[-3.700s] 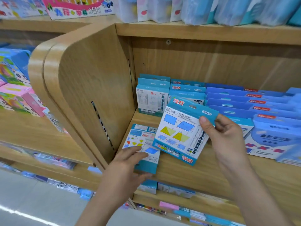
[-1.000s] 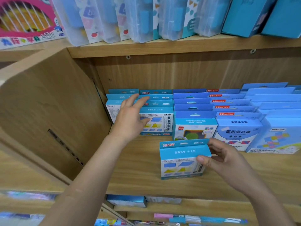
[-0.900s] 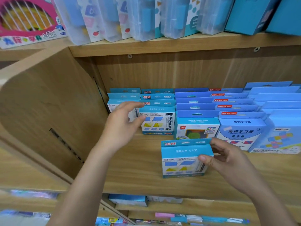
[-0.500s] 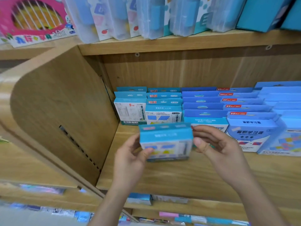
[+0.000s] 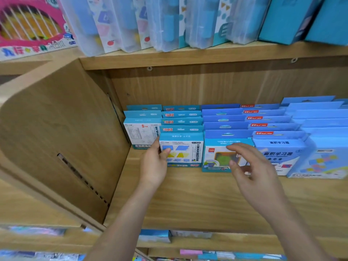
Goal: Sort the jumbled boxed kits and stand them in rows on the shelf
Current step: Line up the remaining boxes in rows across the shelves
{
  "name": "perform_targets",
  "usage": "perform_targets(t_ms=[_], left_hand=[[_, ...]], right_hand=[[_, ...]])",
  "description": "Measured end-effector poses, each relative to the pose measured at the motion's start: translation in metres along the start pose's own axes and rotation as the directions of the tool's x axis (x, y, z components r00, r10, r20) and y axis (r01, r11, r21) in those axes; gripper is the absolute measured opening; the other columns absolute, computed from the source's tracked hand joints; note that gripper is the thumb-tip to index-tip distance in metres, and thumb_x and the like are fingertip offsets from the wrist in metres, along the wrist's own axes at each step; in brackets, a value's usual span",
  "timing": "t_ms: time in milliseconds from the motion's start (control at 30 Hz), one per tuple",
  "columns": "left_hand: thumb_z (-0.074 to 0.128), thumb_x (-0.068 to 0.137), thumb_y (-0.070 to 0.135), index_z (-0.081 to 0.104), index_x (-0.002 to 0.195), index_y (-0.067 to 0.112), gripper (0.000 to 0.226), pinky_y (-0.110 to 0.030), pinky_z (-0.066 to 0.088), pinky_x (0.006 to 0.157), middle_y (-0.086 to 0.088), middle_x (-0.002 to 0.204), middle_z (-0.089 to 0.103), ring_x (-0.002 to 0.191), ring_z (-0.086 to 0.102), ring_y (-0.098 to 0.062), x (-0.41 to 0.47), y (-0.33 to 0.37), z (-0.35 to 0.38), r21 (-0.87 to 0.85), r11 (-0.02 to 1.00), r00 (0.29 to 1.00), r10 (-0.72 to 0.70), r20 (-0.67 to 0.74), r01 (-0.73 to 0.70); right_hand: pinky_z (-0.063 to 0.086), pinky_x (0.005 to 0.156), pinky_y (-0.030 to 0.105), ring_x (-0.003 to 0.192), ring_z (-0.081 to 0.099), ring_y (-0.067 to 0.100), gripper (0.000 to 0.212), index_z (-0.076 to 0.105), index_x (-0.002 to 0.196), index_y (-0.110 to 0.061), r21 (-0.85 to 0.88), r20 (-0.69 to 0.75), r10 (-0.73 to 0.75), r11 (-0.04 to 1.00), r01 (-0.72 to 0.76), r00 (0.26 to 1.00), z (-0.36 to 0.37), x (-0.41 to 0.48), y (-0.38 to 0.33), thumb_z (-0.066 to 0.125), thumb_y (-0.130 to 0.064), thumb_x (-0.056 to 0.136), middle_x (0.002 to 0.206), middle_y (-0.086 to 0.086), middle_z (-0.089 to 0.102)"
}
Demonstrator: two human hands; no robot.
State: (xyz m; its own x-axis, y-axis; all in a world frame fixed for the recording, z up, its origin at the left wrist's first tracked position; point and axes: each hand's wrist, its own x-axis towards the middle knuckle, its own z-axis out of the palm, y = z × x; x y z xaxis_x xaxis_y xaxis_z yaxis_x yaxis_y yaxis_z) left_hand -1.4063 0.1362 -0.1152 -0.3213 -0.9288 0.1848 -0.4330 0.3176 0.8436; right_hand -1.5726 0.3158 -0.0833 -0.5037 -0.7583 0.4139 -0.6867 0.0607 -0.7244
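Observation:
A teal boxed kit [image 5: 183, 150] printed with blue and yellow shapes stands upright at the front of the second row from the left on the wooden shelf [image 5: 188, 202]. My left hand [image 5: 154, 165] grips its left edge, thumb on the front face. My right hand [image 5: 251, 171] hovers open and blurred, fingers spread, in front of the neighbouring teal kit [image 5: 214, 159], holding nothing. Behind the held kit stand matching kits [image 5: 181, 121] with red labels. A row of white-fronted kits [image 5: 141, 135] fills the far left.
More rows of blue kits [image 5: 282, 147] stand to the right. A curved wooden side panel [image 5: 56, 140] closes the shelf on the left. The upper shelf holds translucent cases [image 5: 131, 25] and a pink toy box [image 5: 28, 27]. More goods lie on the shelf below [image 5: 155, 236].
Half a second ago both hands held the kit in front of the shelf. Now it stands at the front of its row, my right hand has let go and moved right.

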Motion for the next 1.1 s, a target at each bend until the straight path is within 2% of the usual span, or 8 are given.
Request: perform_targets(t_ms=[67, 133, 367, 600, 733, 867, 1000, 1100], left_hand=[[0.056, 0.093, 0.016, 0.059, 0.117, 0.022, 0.025, -0.038, 0.054, 0.084, 0.008, 0.107, 0.069, 0.100, 0.063, -0.013, 0.002, 0.001, 0.004, 0.045, 0.999, 1.000, 0.004, -0.005, -0.004], [0.056, 0.093, 0.017, 0.059, 0.115, 0.020, 0.022, -0.039, 0.054, 0.082, 0.006, 0.106, 0.069, 0.099, 0.064, -0.014, 0.004, 0.000, 0.005, 0.067, 0.998, 1.000, 0.015, -0.006, -0.015], [0.055, 0.094, 0.022, 0.058, 0.117, 0.018, 0.023, -0.037, 0.054, 0.077, 0.002, 0.107, 0.070, 0.097, 0.064, -0.021, 0.005, 0.004, 0.002, 0.220, 0.974, 0.999, 0.051, -0.007, -0.048], [0.057, 0.092, 0.034, 0.055, 0.117, 0.016, 0.031, -0.035, 0.053, 0.070, -0.001, 0.107, 0.069, 0.093, 0.064, -0.022, 0.006, 0.007, -0.010, 0.393, 0.915, 0.996, 0.087, 0.028, -0.091], [0.075, 0.078, 0.027, 0.041, 0.134, 0.020, 0.065, -0.036, 0.050, 0.084, -0.004, 0.123, 0.056, 0.112, 0.052, -0.020, 0.002, 0.010, -0.016, 0.388, 0.901, 0.967, 0.242, -0.082, -0.192], [0.084, 0.067, 0.021, 0.055, 0.122, 0.020, 0.062, -0.046, 0.050, 0.083, -0.015, 0.117, 0.055, 0.110, 0.053, -0.033, -0.005, 0.013, -0.007, 0.610, 0.656, 0.835, 0.550, 0.018, -0.445], [0.085, 0.064, 0.023, 0.058, 0.120, 0.019, 0.063, -0.049, 0.046, 0.090, -0.014, 0.118, 0.054, 0.112, 0.048, -0.032, -0.003, 0.014, 0.001, 0.658, 0.628, 0.858, 0.511, 0.053, -0.415], [0.084, 0.065, 0.023, 0.057, 0.121, 0.018, 0.063, -0.048, 0.035, 0.097, -0.013, 0.118, 0.054, 0.112, 0.042, -0.028, -0.005, 0.022, 0.006, 0.658, 0.625, 0.838, 0.545, 0.015, -0.419]], right_hand=[[0.046, 0.093, 0.025, 0.109, 0.048, 0.003, 0.037, 0.060, 0.121, -0.023, -0.129, -0.005, -0.039, 0.991, 0.038, 0.999, 0.002, 0.000, 0.004, 0.062, -0.010, 0.086, 0.125, -0.006, 0.052], [0.035, 0.099, 0.023, 0.115, 0.044, 0.013, 0.042, 0.058, 0.124, -0.021, -0.233, -0.004, -0.062, 0.971, 0.060, 0.998, 0.003, 0.000, 0.006, 0.064, -0.011, 0.085, 0.129, -0.001, 0.051], [0.044, 0.093, 0.042, 0.111, 0.046, 0.027, 0.047, 0.057, 0.124, -0.019, -0.405, 0.048, -0.101, 0.908, 0.112, 0.994, 0.004, -0.001, 0.010, 0.070, -0.012, 0.080, 0.129, 0.007, 0.053], [0.051, 0.083, 0.041, 0.111, 0.045, 0.024, 0.049, 0.059, 0.123, -0.021, -0.490, 0.076, -0.080, 0.865, 0.107, 0.994, 0.009, -0.002, 0.013, 0.073, -0.014, 0.077, 0.129, 0.006, 0.051], [0.050, 0.085, 0.040, 0.114, 0.045, 0.023, 0.048, 0.057, 0.125, -0.025, -0.479, 0.102, -0.048, 0.873, 0.091, 0.994, 0.007, -0.002, 0.013, 0.071, -0.017, 0.079, 0.133, 0.003, 0.047], [0.044, 0.094, 0.037, 0.122, 0.034, 0.015, 0.051, 0.052, 0.131, -0.031, -0.436, 0.140, -0.029, 0.896, 0.088, 0.990, 0.001, -0.005, 0.011, 0.066, -0.019, 0.083, 0.144, -0.006, 0.036], [0.039, 0.096, 0.026, 0.128, 0.032, 0.002, 0.060, 0.038, 0.138, -0.043, -0.299, 0.166, 0.013, 0.954, 0.037, 0.986, -0.010, -0.013, 0.010, 0.062, -0.021, 0.088, 0.150, -0.024, 0.022], [0.044, 0.093, 0.026, 0.124, 0.040, -0.005, 0.060, 0.039, 0.135, -0.045, -0.133, 0.072, 0.055, 0.990, -0.045, 0.996, -0.024, -0.019, 0.018, 0.063, -0.017, 0.088, 0.148, -0.026, 0.025]])
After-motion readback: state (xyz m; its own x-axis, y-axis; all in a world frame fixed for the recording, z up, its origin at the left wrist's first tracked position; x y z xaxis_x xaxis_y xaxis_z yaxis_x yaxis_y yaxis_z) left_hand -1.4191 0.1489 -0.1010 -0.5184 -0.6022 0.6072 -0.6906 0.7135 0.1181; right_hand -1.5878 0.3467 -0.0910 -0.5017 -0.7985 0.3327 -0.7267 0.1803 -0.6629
